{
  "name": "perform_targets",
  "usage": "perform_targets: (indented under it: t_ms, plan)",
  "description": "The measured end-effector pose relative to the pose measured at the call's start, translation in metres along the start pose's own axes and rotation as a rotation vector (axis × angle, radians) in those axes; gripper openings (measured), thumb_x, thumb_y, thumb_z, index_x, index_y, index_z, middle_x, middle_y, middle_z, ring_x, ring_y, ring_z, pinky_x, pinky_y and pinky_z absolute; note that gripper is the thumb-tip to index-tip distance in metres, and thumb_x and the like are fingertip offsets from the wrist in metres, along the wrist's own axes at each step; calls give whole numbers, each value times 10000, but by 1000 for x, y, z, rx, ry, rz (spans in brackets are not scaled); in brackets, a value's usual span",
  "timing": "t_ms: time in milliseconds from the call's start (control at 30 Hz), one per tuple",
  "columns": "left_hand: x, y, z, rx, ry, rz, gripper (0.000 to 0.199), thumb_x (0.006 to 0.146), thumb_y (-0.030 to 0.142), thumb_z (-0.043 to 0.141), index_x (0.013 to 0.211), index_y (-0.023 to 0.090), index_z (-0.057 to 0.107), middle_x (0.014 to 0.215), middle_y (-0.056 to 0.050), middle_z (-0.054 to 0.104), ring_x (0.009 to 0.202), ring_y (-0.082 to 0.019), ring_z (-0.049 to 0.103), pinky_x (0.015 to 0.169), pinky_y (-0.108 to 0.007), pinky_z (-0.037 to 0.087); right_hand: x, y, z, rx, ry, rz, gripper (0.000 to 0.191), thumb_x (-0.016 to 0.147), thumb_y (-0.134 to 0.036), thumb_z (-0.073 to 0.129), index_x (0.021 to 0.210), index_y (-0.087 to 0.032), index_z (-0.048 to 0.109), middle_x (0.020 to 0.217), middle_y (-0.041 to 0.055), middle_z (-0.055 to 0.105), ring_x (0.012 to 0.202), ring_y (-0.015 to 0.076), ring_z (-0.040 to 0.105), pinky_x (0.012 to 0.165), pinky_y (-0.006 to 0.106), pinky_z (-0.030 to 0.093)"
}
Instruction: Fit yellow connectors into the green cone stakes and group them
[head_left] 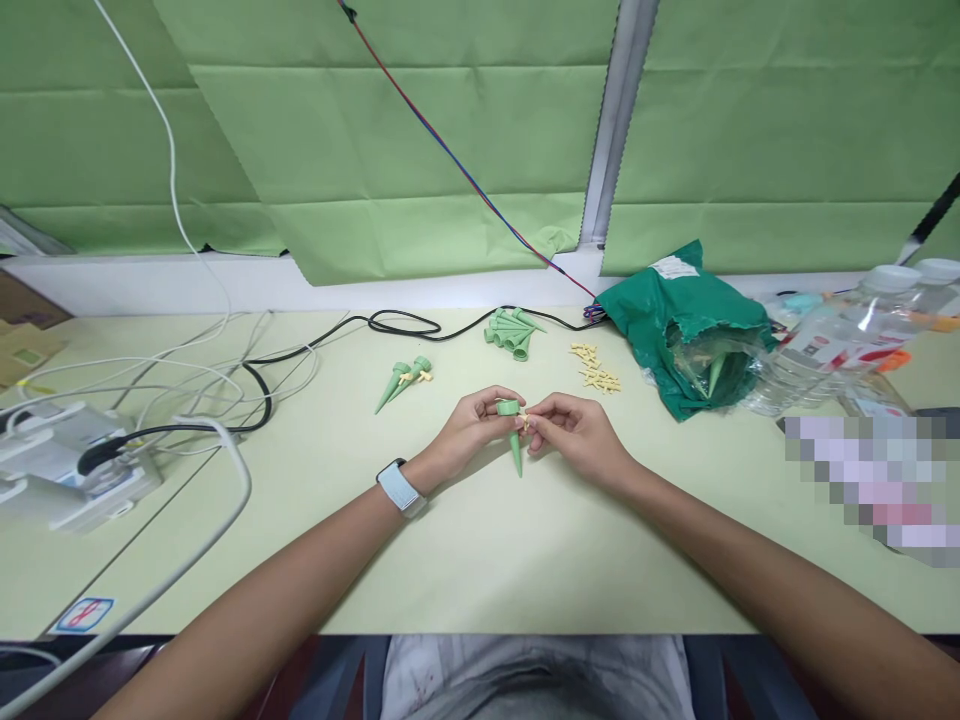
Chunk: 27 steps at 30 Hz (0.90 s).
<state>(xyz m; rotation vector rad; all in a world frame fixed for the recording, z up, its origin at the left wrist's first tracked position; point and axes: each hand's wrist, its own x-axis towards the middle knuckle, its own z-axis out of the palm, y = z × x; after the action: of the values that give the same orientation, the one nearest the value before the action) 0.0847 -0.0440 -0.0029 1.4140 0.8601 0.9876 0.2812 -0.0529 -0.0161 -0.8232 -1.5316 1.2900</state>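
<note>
My left hand (480,425) is closed around a green plant watering spike (516,455), its wide cap up and its point slanting down toward the table. Between the fingertips of my right hand (574,430) is a small yellow valve piece (526,421), held against the side of the spike. Whether it is seated in the spike cannot be made out. Beyond my left hand lie two spikes with yellow valves fitted (401,380). A pile of green spikes (511,332) sits farther back, and several loose yellow valves (596,370) are scattered to its right.
A torn green plastic bag (686,330) with more spikes inside stands at the back right, beside clear bottles (847,330). White power adapters (75,460) and tangled cables crowd the left. A black cable (405,325) runs along the back of the table (480,560).
</note>
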Motion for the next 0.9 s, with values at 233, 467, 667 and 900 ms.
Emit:
perform_targets:
  t_ms: [233,467,667,900]
  plan:
    - [-2,5,0,-77,-101,-46,235,837,287,758,1021,155,696,906,-80,715,875,-218,685,844,-359,498,-2,0,0,-72,-23,-27,316,884,-482,725,898,-166,723,803,53,734,679,188,724,694,361,634]
    - [-1,2,-2,-149,-152,-70,222,842,264,758,1015,144,687,891,-88,719,863,-223,690,859,-377,503,-3,-1,-1,-141,-32,-49,308,900,-473,707,905,-166,727,812,63,735,672,200,732,672,359,632]
    - [-2,0,1,-262,-165,-111,220,832,256,766,997,133,689,855,-81,703,778,-196,678,804,-352,516,-4,0,-5,-255,-63,-196,249,937,-439,661,967,-212,758,944,85,729,823,225,739,742,377,644]
    - [-1,3,5,-124,-96,-33,305,832,318,783,1071,164,671,895,-72,717,829,-205,695,808,-348,527,0,1,-8,-232,-2,-190,210,923,-421,677,949,-223,743,947,70,727,824,225,740,777,384,633]
